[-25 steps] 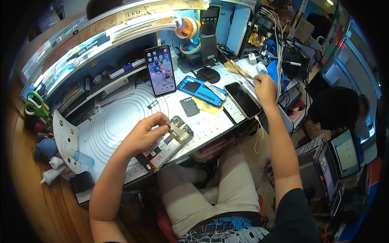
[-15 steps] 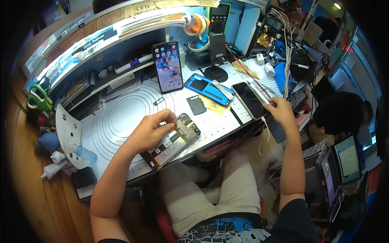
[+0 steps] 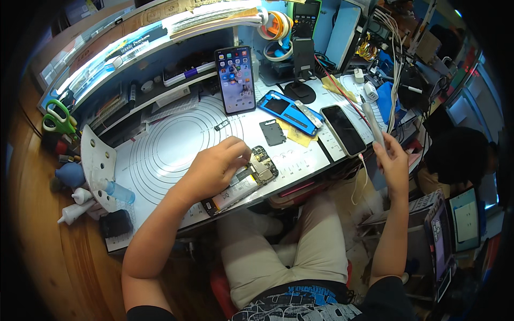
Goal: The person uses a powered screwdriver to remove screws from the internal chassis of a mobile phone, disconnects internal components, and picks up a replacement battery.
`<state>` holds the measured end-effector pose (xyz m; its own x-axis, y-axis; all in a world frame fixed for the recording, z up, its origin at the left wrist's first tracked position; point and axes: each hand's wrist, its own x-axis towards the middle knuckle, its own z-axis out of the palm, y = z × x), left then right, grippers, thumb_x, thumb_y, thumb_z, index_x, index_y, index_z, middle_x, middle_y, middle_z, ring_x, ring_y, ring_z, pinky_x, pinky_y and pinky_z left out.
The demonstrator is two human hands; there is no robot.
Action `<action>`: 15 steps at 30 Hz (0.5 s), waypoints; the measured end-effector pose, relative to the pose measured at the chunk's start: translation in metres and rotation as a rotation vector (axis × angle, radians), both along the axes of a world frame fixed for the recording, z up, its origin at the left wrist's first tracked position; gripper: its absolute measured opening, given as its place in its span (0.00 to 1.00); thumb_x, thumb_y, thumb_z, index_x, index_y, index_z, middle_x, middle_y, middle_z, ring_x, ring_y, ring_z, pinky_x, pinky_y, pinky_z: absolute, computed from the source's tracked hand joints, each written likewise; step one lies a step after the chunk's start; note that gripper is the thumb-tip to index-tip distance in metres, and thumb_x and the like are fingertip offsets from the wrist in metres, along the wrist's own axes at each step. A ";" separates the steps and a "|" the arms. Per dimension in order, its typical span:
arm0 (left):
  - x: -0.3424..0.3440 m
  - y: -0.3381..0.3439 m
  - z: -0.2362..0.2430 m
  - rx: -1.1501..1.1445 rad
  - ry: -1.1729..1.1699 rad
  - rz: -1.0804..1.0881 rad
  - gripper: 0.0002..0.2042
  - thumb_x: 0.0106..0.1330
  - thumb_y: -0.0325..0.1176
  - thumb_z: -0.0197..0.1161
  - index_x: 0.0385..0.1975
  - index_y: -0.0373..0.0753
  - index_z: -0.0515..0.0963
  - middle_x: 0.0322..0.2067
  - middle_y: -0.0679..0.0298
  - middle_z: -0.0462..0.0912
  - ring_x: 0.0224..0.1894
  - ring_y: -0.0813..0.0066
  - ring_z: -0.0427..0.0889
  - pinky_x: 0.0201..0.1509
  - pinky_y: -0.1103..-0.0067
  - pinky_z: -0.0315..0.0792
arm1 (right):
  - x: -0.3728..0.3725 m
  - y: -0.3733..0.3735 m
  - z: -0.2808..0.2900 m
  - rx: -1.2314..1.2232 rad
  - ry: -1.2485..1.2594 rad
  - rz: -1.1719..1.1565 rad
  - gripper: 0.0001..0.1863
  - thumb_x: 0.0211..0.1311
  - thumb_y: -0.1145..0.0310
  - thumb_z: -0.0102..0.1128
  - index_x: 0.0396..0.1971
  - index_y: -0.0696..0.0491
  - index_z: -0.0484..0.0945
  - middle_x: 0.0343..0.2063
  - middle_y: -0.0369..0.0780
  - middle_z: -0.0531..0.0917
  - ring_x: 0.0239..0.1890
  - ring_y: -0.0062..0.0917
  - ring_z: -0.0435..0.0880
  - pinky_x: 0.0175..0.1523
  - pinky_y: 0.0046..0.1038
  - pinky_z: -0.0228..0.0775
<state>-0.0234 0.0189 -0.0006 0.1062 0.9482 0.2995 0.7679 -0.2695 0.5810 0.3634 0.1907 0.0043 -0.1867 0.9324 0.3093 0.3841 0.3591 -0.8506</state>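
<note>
An opened phone [image 3: 240,193], its pale battery and circuit board exposed, lies near the bench's front edge. My left hand [image 3: 219,165] rests over its upper left side with fingers curled together; whatever they pinch is hidden. In my right hand [image 3: 393,160] is a silver pen-shaped screwdriver [image 3: 373,117], its thin dark tip pointing up and away from me. Just left of that hand lies a dark-screened phone [image 3: 342,130] with a pale edge. A dark grey flat cover piece [image 3: 273,132] sits beyond the opened phone, and a blue phone frame [image 3: 286,111] farther back.
A lit phone [image 3: 236,80] stands upright at the back of the white ringed mat [image 3: 142,166]. A white cable [image 3: 365,176] hangs off the front edge. Bottles [image 3: 119,191] and green-handled scissors [image 3: 59,117] are at left. Another person [image 3: 452,155] is at right.
My right hand has lifted the screwdriver up and away from beside the dark-screened phone. My left hand stays over the opened phone. The whole view has shifted slightly.
</note>
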 end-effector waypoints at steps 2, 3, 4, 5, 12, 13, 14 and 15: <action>0.004 -0.001 0.002 -0.022 0.028 0.020 0.07 0.65 0.21 0.62 0.40 0.38 0.76 0.40 0.60 0.81 0.43 0.59 0.83 0.46 0.71 0.76 | -0.015 -0.037 0.005 -0.172 0.141 0.090 0.21 0.72 0.66 0.62 0.59 0.61 0.76 0.33 0.34 0.81 0.26 0.14 0.76 0.29 0.18 0.65; 0.004 -0.001 0.001 -0.005 0.069 0.030 0.07 0.65 0.21 0.62 0.40 0.39 0.76 0.40 0.62 0.81 0.42 0.59 0.84 0.45 0.71 0.77 | -0.023 -0.055 0.002 -0.303 0.234 0.162 0.22 0.72 0.66 0.62 0.61 0.60 0.74 0.32 0.33 0.81 0.24 0.11 0.73 0.26 0.16 0.61; 0.005 0.000 0.001 0.016 0.111 0.038 0.07 0.65 0.22 0.62 0.39 0.39 0.76 0.40 0.63 0.82 0.42 0.60 0.84 0.44 0.71 0.77 | -0.030 -0.073 0.002 -0.429 0.327 0.231 0.23 0.72 0.67 0.62 0.63 0.59 0.73 0.31 0.33 0.80 0.22 0.09 0.70 0.23 0.15 0.56; 0.005 -0.001 0.001 0.009 0.113 0.042 0.07 0.65 0.22 0.62 0.39 0.39 0.76 0.40 0.63 0.82 0.42 0.60 0.84 0.44 0.71 0.77 | -0.040 -0.089 0.004 -0.491 0.311 0.287 0.23 0.72 0.68 0.62 0.63 0.59 0.73 0.30 0.32 0.79 0.22 0.09 0.70 0.23 0.15 0.58; 0.009 -0.002 -0.003 0.144 0.174 0.029 0.05 0.65 0.23 0.63 0.39 0.39 0.76 0.40 0.62 0.83 0.40 0.61 0.85 0.41 0.71 0.77 | -0.066 -0.157 -0.004 -0.663 0.236 0.465 0.24 0.71 0.71 0.64 0.65 0.59 0.73 0.30 0.33 0.81 0.27 0.09 0.75 0.31 0.15 0.66; 0.009 -0.002 -0.003 0.142 0.187 0.033 0.05 0.65 0.23 0.63 0.38 0.39 0.77 0.39 0.62 0.83 0.40 0.61 0.85 0.41 0.71 0.77 | -0.067 -0.161 -0.007 -0.670 0.236 0.465 0.24 0.71 0.71 0.64 0.65 0.59 0.73 0.30 0.33 0.81 0.27 0.09 0.75 0.31 0.15 0.66; 0.010 -0.002 -0.004 0.135 0.186 0.033 0.05 0.65 0.23 0.63 0.38 0.39 0.77 0.39 0.62 0.83 0.40 0.61 0.85 0.41 0.71 0.77 | -0.067 -0.164 -0.013 -0.573 0.182 0.451 0.24 0.71 0.71 0.64 0.64 0.60 0.74 0.33 0.35 0.83 0.30 0.11 0.77 0.35 0.17 0.68; 0.010 -0.001 -0.004 0.142 0.176 0.038 0.05 0.65 0.23 0.63 0.38 0.39 0.77 0.39 0.62 0.83 0.40 0.61 0.85 0.42 0.71 0.77 | -0.068 -0.165 -0.014 -0.526 0.156 0.446 0.23 0.71 0.71 0.64 0.63 0.61 0.74 0.34 0.36 0.84 0.32 0.12 0.78 0.37 0.17 0.70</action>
<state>-0.0134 0.0176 -0.0042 0.1337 0.9020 0.4106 0.8655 -0.3081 0.3950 0.2953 0.0256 -0.0099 -0.5756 0.8107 -0.1070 0.1552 -0.0202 -0.9877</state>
